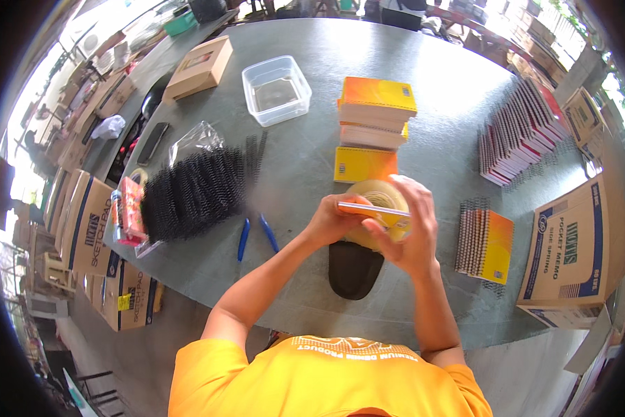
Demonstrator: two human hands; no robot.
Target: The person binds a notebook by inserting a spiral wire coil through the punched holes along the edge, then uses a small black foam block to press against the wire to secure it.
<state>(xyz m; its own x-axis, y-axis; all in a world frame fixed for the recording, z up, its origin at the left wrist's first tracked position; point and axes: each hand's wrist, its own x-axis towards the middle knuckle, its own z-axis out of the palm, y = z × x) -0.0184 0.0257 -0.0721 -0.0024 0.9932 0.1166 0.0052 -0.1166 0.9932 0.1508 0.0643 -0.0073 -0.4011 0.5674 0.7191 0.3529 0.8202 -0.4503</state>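
Note:
My left hand is closed on one end of a thin memo notebook, which I see nearly edge-on. Around its other end my right hand is open, thumb and fingers apart; whether it touches the notebook I cannot tell. Just behind and below the hands is a large roll of yellowish tape, partly hidden by them. A dark rounded base shows beneath it. Beyond stand stacked yellow-orange notebooks, with another yellow notebook at their near side.
Left lie black spiral coils, blue-handled pliers and a phone. A clear plastic tub and a cardboard box stand farther back. Right are spiral-bound yellow notebooks, red-covered notebooks and a carton.

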